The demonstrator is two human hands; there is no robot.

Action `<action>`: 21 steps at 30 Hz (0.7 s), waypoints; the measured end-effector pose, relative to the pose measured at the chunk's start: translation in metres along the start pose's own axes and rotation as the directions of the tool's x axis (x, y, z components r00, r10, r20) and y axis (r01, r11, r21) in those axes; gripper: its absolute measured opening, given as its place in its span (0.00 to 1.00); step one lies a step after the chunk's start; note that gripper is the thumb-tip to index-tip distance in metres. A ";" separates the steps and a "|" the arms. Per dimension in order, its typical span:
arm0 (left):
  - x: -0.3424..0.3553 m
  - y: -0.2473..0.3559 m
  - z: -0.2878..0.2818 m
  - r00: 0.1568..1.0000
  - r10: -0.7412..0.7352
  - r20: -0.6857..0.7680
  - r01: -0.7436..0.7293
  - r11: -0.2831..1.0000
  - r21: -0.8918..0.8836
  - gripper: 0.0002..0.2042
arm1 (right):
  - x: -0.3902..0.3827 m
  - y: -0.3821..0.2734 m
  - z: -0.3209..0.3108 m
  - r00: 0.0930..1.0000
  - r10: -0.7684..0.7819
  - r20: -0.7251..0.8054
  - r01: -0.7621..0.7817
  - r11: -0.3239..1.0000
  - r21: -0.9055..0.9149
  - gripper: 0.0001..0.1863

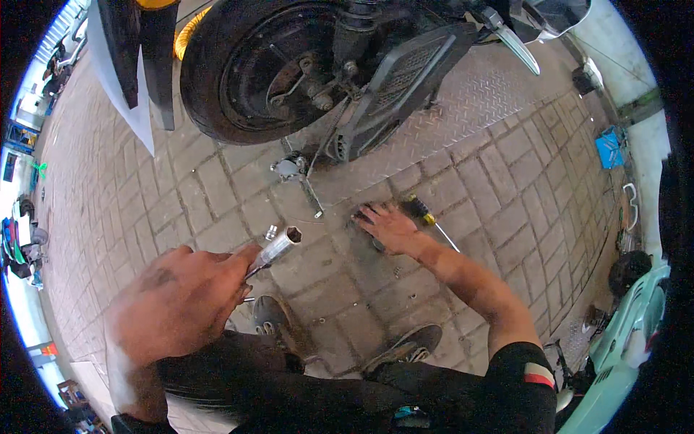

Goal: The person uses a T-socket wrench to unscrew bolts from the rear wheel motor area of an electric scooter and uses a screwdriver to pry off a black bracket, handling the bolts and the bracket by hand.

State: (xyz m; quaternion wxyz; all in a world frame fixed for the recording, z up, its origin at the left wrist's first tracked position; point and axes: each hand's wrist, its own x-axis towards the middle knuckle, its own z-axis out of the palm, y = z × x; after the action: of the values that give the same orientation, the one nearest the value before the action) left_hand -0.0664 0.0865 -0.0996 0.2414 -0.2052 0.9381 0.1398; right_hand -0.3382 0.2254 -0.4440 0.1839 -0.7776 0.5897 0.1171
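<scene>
My left hand (184, 300) is closed around the shaft of a socket wrench (276, 249), its hollow hex end facing up and to the right. Beyond that wrench, a small shiny metal socket (271, 232) lies on the paving. My right hand (390, 228) reaches down to the floor with its fingers spread. Something dark shows at the edges of the palm and fingertips, mostly hidden. Just right of this hand lies a screwdriver (423, 211) with a black and yellow handle.
Ahead stands a scooter's black wheel (267, 72), with a metal part (290, 167) on the floor below it. A patterned metal plate (463, 108) lies to its right. Several small bits are scattered near my shoes (416, 340). A pale green body panel (629, 347) stands at right.
</scene>
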 end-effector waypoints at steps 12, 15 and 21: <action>-0.001 0.001 -0.001 0.997 0.017 -0.070 -0.011 0.997 0.081 0.17 | -0.023 0.097 -0.003 0.776 0.607 -0.173 -0.545 0.782 0.302 0.62; -0.002 0.008 -0.003 0.997 -0.058 -0.059 0.063 0.995 0.080 0.15 | -0.030 0.123 0.009 0.663 0.733 -0.149 -0.604 0.642 0.472 0.63; -0.002 0.006 0.003 0.992 -0.064 -0.110 0.073 0.994 0.077 0.12 | -0.035 0.128 0.009 0.422 0.904 -0.070 -0.776 0.400 0.488 0.63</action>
State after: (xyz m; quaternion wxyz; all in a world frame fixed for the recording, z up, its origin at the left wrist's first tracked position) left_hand -0.0662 0.0939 -0.0998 0.2032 -0.2346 0.9471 0.0819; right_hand -0.4702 0.2299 -0.4567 0.1456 -0.3193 0.9349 -0.0527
